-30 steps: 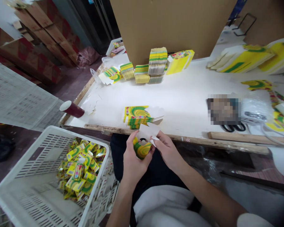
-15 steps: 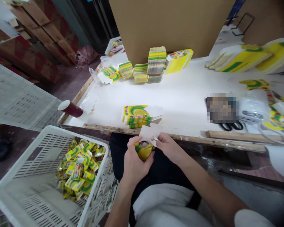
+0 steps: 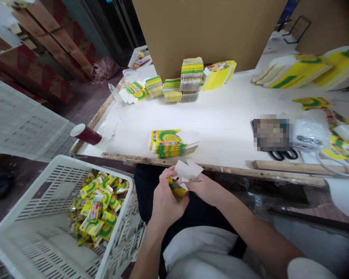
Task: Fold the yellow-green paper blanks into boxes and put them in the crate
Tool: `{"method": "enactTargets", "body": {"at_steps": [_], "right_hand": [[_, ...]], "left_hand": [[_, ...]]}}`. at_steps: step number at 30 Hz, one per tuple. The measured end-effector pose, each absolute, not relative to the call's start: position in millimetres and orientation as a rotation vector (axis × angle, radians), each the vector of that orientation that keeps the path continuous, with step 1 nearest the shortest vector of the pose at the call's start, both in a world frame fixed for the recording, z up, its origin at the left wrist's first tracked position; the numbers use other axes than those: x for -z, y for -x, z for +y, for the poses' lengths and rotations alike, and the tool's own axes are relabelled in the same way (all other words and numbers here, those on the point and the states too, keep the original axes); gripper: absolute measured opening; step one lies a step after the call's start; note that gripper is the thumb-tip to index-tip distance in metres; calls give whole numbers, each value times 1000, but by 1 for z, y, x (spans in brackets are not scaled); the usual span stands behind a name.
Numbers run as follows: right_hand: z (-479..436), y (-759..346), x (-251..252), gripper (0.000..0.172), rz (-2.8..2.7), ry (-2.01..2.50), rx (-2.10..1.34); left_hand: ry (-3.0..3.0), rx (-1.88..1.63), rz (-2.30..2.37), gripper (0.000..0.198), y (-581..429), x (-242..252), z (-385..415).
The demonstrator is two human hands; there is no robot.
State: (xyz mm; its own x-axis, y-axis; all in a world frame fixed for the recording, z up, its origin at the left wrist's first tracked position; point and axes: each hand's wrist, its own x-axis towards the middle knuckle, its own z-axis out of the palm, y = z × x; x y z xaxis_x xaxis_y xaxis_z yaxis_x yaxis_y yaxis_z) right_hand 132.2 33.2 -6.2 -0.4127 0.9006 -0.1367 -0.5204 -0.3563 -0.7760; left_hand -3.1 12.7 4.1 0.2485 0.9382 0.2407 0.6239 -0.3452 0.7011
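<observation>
Both my hands hold one small yellow and green carton (image 3: 178,190) over my lap, just below the table's front edge. My left hand (image 3: 165,197) wraps around its body. My right hand (image 3: 202,188) pinches its white flaps (image 3: 188,169), which stick up and to the right. A short stack of flat yellow and green carton blanks (image 3: 167,143) lies on the white table (image 3: 229,120) right in front of my hands.
A white slatted crate (image 3: 61,228) at my lower left holds several folded cartons (image 3: 97,205). More carton stacks (image 3: 192,77) stand at the table's back against a brown board. A dark red cup (image 3: 85,133) lies at the left corner. Black scissors (image 3: 285,155) lie to the right.
The carton has been pressed narrower between my hands, and its white flaps have swung from upright toward the right. My hands have shifted slightly lower.
</observation>
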Motion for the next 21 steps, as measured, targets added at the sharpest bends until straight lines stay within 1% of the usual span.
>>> {"method": "enactTargets", "body": {"at_steps": [4,7,11,17,19,21], "right_hand": [[32,-129,5,39,-706,615,-1955],[31,-131,-2,35,-768,583,-1948],[31,-134,-8,42,-966,632,-1906],[31,-129,0,43,-1067,727,-1758],[30,-129,2,49,-1167,784,-1634],[28,-130,1,61,-1341,861,-1473]], "left_hand": [[-2029,-855,1449,54,1,-6,13],[-2038,-814,1464,57,0,-7,12],[-2010,-772,1449,58,0,-6,12],[-1952,-752,1414,57,1,-10,12],[-1916,-746,1390,58,1,-10,12],[-1882,-754,1379,58,1,-10,13]]}}
